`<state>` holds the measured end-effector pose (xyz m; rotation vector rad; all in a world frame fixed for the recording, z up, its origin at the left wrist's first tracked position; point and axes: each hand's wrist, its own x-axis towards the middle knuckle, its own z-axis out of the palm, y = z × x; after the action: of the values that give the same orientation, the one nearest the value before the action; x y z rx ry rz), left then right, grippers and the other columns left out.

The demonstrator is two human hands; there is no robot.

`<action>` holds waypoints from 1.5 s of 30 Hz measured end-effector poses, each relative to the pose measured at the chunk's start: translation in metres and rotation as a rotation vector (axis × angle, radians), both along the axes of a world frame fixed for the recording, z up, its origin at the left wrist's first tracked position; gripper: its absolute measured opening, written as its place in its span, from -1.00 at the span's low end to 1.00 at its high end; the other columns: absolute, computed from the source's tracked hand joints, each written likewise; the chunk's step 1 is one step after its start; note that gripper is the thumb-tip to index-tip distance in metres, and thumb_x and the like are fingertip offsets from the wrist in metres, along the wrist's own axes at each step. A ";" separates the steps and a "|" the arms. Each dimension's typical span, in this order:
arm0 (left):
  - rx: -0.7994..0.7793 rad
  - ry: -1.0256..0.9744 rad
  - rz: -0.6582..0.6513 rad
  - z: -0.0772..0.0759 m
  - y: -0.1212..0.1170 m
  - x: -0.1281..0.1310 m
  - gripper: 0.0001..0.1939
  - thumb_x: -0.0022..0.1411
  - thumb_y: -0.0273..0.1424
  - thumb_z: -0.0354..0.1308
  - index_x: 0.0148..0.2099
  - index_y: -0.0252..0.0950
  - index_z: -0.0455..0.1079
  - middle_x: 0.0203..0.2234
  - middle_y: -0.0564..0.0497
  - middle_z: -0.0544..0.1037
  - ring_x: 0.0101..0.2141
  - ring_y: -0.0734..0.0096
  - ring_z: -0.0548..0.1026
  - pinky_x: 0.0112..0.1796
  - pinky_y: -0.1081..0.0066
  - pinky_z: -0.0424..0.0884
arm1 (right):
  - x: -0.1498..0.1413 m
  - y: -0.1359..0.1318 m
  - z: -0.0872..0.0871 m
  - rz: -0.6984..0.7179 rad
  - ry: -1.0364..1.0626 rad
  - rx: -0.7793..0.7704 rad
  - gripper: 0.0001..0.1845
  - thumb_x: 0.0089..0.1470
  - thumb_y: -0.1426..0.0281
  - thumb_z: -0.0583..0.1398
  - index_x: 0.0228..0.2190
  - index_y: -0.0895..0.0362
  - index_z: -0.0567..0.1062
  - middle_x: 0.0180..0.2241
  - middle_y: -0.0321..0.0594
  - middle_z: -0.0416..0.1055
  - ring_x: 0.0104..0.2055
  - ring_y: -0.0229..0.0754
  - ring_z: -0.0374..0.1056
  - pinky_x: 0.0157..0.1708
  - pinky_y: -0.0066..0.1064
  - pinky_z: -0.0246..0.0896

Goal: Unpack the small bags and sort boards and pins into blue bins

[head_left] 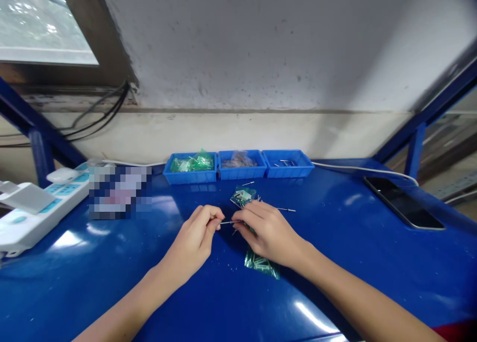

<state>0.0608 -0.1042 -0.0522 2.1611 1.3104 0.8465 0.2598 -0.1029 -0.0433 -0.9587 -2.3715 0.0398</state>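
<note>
A thin metal blind rivet point(227, 222) spans the gap between my two hands over the blue table. Its left end is pinched between the thumb and forefinger of my left hand point(197, 235). The other end meets the closed fingertips of my right hand point(266, 227), which curl over it. Beyond the right hand lies a green packet point(243, 195) with small metal pieces around it. Another green packet point(261, 264), holding several pale rivets, pokes out below that hand. One loose rivet point(286, 210) sits to its right and one more rivet point(248, 183) farther back.
Three blue bins stand along the wall: the left bin point(192, 177) with green packets, the middle bin point(242, 172) with clear-bagged pieces, the right bin point(288, 171) with a few rivets. A power strip point(35, 217) lies left, a phone point(402, 202) right. A pixelated object point(121, 193) sits left.
</note>
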 end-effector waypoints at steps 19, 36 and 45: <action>0.103 -0.042 -0.036 0.002 -0.003 -0.001 -0.88 0.30 -0.37 -0.03 -0.22 -0.24 0.31 -0.49 0.12 0.43 -0.48 0.51 0.38 -0.42 0.49 0.30 | 0.000 -0.002 -0.001 0.024 0.106 0.008 -0.82 0.22 0.39 0.03 -0.32 0.17 0.40 -0.45 -0.21 0.36 -0.42 -0.24 0.21 -0.40 -0.40 0.09; 0.036 0.003 -0.048 0.001 -0.004 0.004 -0.82 0.32 -0.30 -0.06 -0.18 -0.22 0.33 -0.48 0.09 0.44 -0.44 0.43 0.42 -0.38 0.42 0.32 | 0.015 -0.003 0.019 0.031 0.212 0.303 -0.93 0.11 0.45 0.14 -0.33 0.17 0.42 -0.43 -0.19 0.39 -0.41 -0.25 0.28 -0.42 -0.40 0.19; 0.111 0.370 -0.057 -0.013 0.009 0.022 -0.85 0.25 -0.37 0.02 -0.33 -0.20 0.39 -0.37 0.05 0.48 -0.28 0.25 0.37 -0.27 0.24 0.18 | 0.097 0.049 0.024 -0.809 0.097 0.161 -0.70 0.08 0.28 0.14 -0.19 0.19 0.46 -0.43 -0.12 0.43 -0.37 -0.07 0.35 -0.36 -0.27 0.21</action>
<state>0.0824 -0.0953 -0.0648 2.5188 1.3902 0.5220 0.3565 -0.0536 -0.0198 -1.7037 -1.7159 -0.3958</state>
